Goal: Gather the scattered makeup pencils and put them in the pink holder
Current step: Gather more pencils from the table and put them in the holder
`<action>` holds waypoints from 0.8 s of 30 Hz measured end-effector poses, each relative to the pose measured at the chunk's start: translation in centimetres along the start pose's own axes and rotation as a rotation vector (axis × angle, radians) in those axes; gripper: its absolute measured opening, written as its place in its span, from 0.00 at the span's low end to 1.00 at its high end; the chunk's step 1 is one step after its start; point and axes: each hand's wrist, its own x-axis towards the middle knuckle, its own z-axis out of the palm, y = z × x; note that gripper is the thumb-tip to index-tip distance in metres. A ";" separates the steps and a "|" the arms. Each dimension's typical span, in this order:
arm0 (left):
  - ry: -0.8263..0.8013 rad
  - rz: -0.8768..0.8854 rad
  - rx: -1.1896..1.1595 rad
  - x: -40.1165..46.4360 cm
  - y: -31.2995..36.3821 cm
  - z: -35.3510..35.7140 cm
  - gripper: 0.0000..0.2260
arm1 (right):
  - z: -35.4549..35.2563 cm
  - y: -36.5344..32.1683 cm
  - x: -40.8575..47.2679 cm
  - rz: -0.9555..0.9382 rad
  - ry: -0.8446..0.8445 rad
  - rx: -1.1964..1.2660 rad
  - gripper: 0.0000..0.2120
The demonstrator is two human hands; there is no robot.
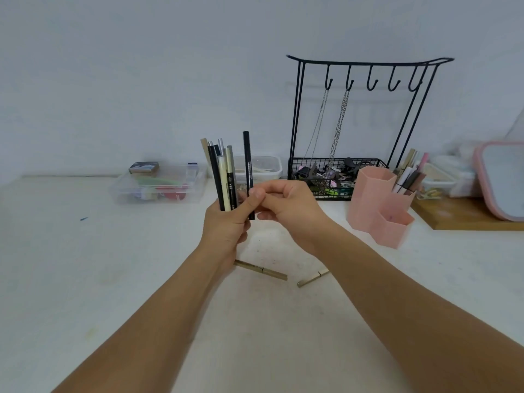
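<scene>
My left hand (pixel 226 225) grips an upright bundle of several makeup pencils (pixel 222 177), black, cream and silver. Beside it my right hand (pixel 286 205) pinches a single black pencil (pixel 248 165), held upright and touching the left thumb. Two olive-gold pencils lie on the white table below my hands, one (pixel 261 270) under my left wrist and one (pixel 312 279) partly hidden by my right forearm. The pink holder (pixel 371 199) of hexagonal cups stands to the right, with several pencils (pixel 408 174) in its back cup.
A black wire jewellery rack (pixel 365 123) with chains and a basket stands behind the holder. Clear plastic boxes (pixel 158 185) sit at the back left. A wooden board (pixel 465 214) with a pink-framed mirror (pixel 502 180) is at the right.
</scene>
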 end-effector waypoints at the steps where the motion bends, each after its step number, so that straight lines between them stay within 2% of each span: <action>1: -0.012 -0.001 -0.002 0.0 -0.1 0.0 0.29 | 0.2 0.0 -0.1 0.011 0.004 0.067 0.03; 3: -0.035 -0.002 0.008 0.1 -0.3 -0.1 0.30 | 0.4 0.2 -0.2 0.015 -0.005 0.098 0.03; 7: -0.042 -0.037 0.032 -0.3 -0.3 0.2 0.26 | 0.8 0.7 -0.5 -0.031 -0.004 -0.058 0.04; 12: 0.026 -0.094 0.025 0.0 -0.3 -0.1 0.12 | 1.9 1.4 -0.9 -0.092 0.030 -0.104 0.05; 15: 0.092 -0.066 0.035 0.4 -0.3 -0.4 0.10 | 1.9 1.3 -1.0 -0.028 0.035 -0.009 0.10; 17: 0.152 -0.045 0.051 0.7 -0.2 -0.7 0.08 | 1.1 1.4 -0.5 -0.016 0.078 -0.040 0.10; 18: 0.179 -0.041 0.050 0.9 -0.1 -0.9 0.08 | 0.4 1.6 -0.1 -0.034 0.114 -0.149 0.10; 20: 0.217 -0.035 0.028 1.3 0.1 -1.4 0.09 | -1.2 2.8 0.8 -0.088 0.158 -0.523 0.14; 22: 0.239 -0.025 0.005 1.6 0.2 -1.8 0.11 | -2.3 4.2 2.0 -0.141 0.093 -0.850 0.20; 24: 0.244 -0.026 0.003 1.8 0.1 -2.0 0.15 | -2.8 5.4 3.2 -0.176 0.012 -1.043 0.23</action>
